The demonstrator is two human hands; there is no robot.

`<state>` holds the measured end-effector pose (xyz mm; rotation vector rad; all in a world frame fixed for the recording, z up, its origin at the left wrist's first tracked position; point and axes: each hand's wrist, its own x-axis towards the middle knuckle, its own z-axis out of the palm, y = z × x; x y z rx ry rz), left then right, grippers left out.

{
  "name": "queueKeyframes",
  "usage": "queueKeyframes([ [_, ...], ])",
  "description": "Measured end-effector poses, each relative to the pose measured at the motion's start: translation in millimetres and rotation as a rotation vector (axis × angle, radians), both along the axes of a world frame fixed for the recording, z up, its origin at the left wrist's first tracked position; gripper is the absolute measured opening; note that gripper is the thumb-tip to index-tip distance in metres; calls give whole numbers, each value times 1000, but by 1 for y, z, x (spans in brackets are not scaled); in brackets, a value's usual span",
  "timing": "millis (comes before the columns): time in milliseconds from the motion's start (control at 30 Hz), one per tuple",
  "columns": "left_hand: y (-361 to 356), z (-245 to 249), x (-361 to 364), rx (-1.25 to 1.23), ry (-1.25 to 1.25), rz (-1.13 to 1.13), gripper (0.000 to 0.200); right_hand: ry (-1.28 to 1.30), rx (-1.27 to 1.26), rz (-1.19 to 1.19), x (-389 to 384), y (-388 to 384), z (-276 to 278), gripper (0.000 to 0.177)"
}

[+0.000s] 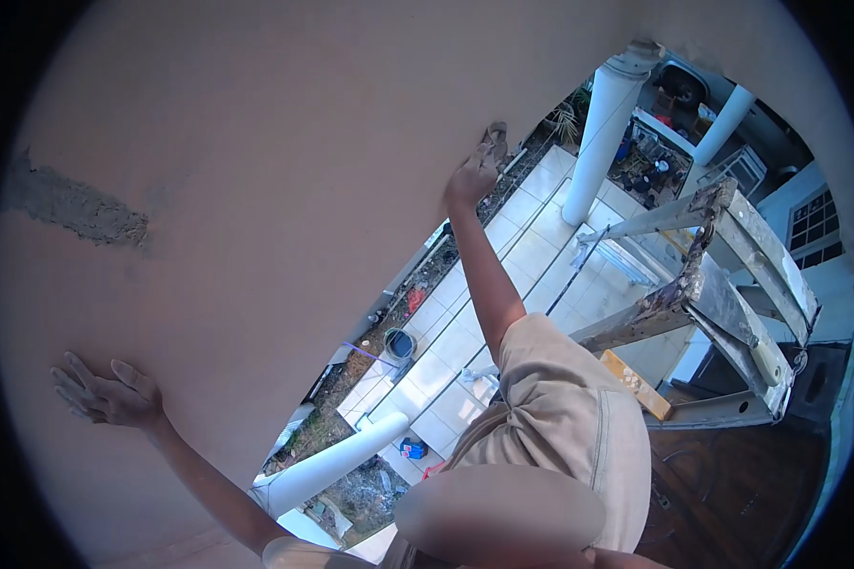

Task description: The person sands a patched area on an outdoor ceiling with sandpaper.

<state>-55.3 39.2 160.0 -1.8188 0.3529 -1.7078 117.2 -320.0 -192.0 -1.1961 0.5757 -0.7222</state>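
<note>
Our L hand [109, 394] lies flat on the tan wall [256, 142], fingers spread. Our R hand [473, 178] is up at the wall's edge, closed round a small grey tool [493, 140]; kind unclear. A rough mortar patch [76, 207] sits on the wall above the L hand. Beyond: a metal stepladder [731, 284], then far below a tiled floor [503, 275], a bucket [399, 343] and a white column [603, 133].

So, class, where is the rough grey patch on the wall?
Head view, far left: the grey patch sits high on the beige wall, above the left hand lying flat against it.
</note>
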Motion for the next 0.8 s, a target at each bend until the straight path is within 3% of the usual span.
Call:
queueKeyframes([
  [67, 2, 1, -3, -5, 3, 8, 54, -188, -329, -230, -34, 62, -8, 40],
  [133, 4, -1, -2, -16, 9, 24, 54, -296, -527, 120, -83, 107, -36, 47],
  [200, 10, 0, -5, 1, 32, 19, 55, -386, -545, 76, -50, 56, -37, 49],
  [233, 8, 1, -3, 6, 34, 24, 55, -283, -610, -215, -26, 16, 1, 38],
  [267, 3, 0, 0, 17, 16, 7, 55, -64, -99, 18, -8, -26, 35, 30],
  [333, 4, -2, -5, 32, 23, -5, 55, -87, 60, -94, 19, -57, 43, 32],
  [400, 3, -2, -1, 15, 4, 3, 55, 24, -9, -141, 23, -35, 49, 33],
  [467, 9, -1, -3, 1, -6, 24, 55, -269, -369, -190, -35, 63, 29, 39],
  [500, 12, -2, -4, -14, 2, 67, 55, -395, -536, -37, -61, 89, 10, 43],
  [533, 12, -3, -5, -12, 12, 61, 55, -508, -698, 128, -80, 99, 5, 47],
  [600, 13, -2, -5, -6, 12, 43, 55, -575, -835, 72, -45, 53, 11, 48],
  [667, 10, -4, -2, -19, -3, 30, 55, -437, -583, -194, 3, -18, 103, 35],
  [733, 7, -2, -2, -10, 21, 14, 55, -296, -257, -57, 38, -62, 145, 34],
  [800, 1, -2, -2, 1, 0, 0, 54, -346, -327, -207, 28, -41, 159, 35],
])
